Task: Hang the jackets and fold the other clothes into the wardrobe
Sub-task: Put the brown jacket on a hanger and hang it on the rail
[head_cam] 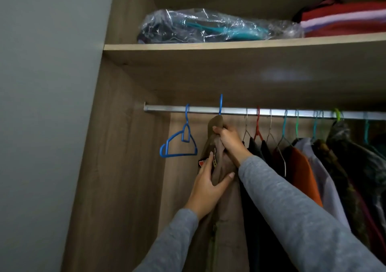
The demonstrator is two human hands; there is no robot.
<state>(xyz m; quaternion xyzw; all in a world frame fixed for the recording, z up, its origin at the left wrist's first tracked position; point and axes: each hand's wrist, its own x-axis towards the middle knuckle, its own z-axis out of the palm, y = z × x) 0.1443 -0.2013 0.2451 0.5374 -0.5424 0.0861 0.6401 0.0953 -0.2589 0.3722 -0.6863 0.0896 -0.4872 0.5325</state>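
L hand & R hand grip brown jacket on blue hanger.

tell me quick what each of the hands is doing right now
Left hand: grips the brown fabric jacket, thumb and fingers round its front.
Right hand: grips the same jacket's top, under a blue plastic hanger hook.

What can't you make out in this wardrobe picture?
Head view: lettering on the jacket patch, blurred and under the left hand.
Head view: hanger shoulders, covered by jacket and right hand.
Head view: plastic bag contents, blurred by crinkled plastic.
Head view: jacket hem, below the bottom edge.
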